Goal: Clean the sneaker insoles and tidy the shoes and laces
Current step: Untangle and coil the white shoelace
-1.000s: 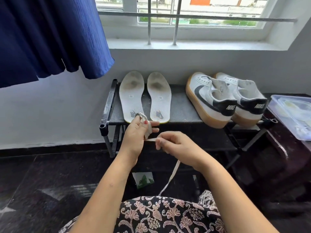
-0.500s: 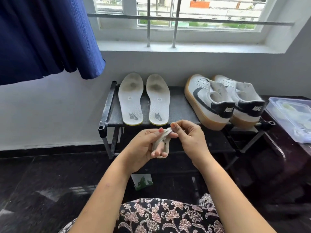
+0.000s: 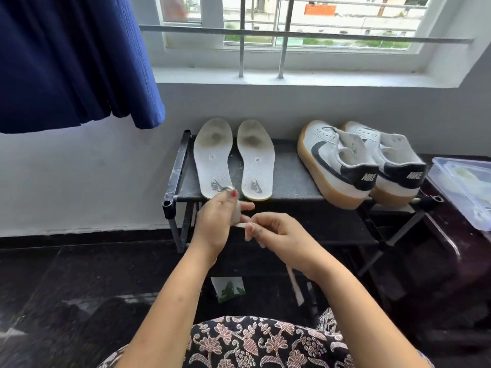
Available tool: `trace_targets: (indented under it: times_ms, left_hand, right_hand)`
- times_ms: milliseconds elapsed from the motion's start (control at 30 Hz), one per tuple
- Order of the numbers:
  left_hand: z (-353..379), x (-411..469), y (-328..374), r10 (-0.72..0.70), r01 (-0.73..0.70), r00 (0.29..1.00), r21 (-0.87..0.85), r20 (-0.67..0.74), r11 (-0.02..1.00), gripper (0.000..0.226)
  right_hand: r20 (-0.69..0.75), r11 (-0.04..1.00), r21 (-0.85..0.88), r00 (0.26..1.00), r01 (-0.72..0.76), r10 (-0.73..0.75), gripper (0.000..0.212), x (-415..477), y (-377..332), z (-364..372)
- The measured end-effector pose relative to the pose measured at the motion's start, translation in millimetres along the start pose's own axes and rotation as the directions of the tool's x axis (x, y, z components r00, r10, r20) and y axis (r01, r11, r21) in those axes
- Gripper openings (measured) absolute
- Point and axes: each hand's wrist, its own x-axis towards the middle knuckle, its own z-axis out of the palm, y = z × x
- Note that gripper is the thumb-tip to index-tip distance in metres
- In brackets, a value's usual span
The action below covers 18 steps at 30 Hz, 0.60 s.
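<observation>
A white shoelace [image 3: 295, 284] is wound around the fingers of my left hand [image 3: 216, 220], which holds the coil in front of the rack. My right hand [image 3: 276, 231] pinches the lace just right of the coil, and the loose end hangs down below that wrist. Two dirty white insoles [image 3: 215, 158] lie side by side on the left part of the black shoe rack [image 3: 289, 179]. A pair of white sneakers [image 3: 342, 166] with black swooshes and gum soles stands on the rack's right part, heels toward me, with no laces visible in them.
A clear plastic box [image 3: 462, 189] sits on a dark table at the right edge. A blue curtain [image 3: 74, 59] hangs at upper left. A small green-and-white packet [image 3: 228, 288] lies on the dark floor under the rack. The window sill and bars run behind.
My hands were close together at the coil half a second ago. Now the right hand has drawn out to the right along the lace, and the left hand has risen toward the insoles.
</observation>
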Motion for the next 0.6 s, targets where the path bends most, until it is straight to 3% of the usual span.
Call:
trace_targets:
  times_ms: [67,167,267,467,600]
  left_hand:
    - [2,0,-4,-0.043,0.025,0.992,0.144,0.121,0.989,0.044]
    - [8,-4,0,-0.169,0.160,0.907,0.056,0.385,0.986,0.036]
    - [12,-7,6,-0.171,0.236,0.844,-0.064,0.508,0.970,0.043]
    - [8,-9,14,-0.116,0.317,0.864,-0.350,0.489,0.882,0.047]
    - [6,-8,16,-0.088,0.270,0.935,-0.528,0.344,0.805,0.039]
  right_hand:
    - [-0.120,0.997,0.054,0.992,0.054,-0.047,0.024,2,2,-4]
    - [-0.287,0.995,0.062,0.956,0.079,-0.058,0.019,5,8,-14]
    - [-0.361,0.981,0.179,0.933,0.069,0.001,0.016,6,15,-20]
    - [-0.433,0.982,0.188,0.894,-0.029,0.110,0.017,10,29,-21]
    - [-0.272,0.986,0.136,0.953,-0.097,0.131,0.016,10,25,-9]
